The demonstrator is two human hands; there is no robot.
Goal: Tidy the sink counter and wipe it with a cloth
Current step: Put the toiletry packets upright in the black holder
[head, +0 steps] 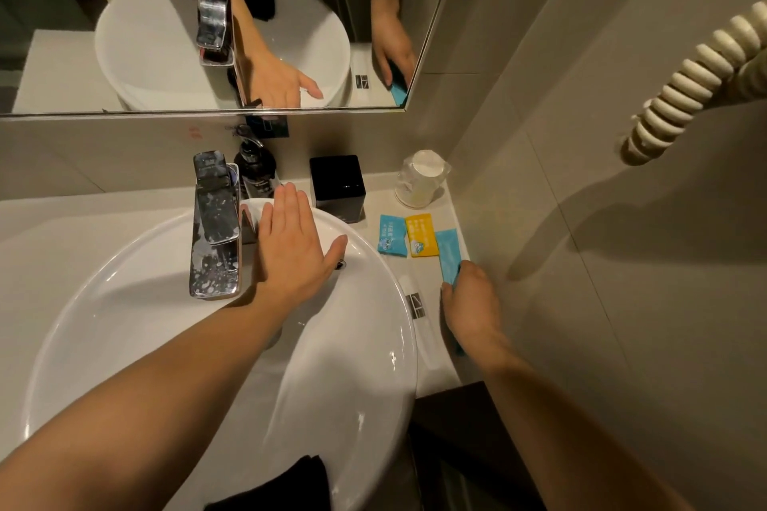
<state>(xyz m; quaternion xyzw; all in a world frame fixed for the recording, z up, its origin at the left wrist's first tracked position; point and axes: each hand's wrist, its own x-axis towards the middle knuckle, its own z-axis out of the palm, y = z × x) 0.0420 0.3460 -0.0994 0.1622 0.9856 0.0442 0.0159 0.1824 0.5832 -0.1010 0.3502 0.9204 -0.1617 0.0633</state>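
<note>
A round white basin (365,344) sits on the pale counter (431,369) under a chrome tap (216,228). My left hand (292,245) lies flat and empty on the basin's far rim, right of the tap, fingers apart. My right hand (467,303) is on the narrow strip of counter to the right of the basin, fingers closed on a long blue packet (448,251) that points away from me. Beside it lie a yellow packet (421,234) and a smaller blue packet (390,234). A dark cloth (286,485) hangs over the basin's near rim.
Against the back wall stand a dark pump bottle (255,166), a black square box (337,183) and upturned wrapped cups (421,178). A small white tube (409,286) lies by the basin. A mirror (124,54) hangs above; a coiled cord (680,83) hangs on the right wall.
</note>
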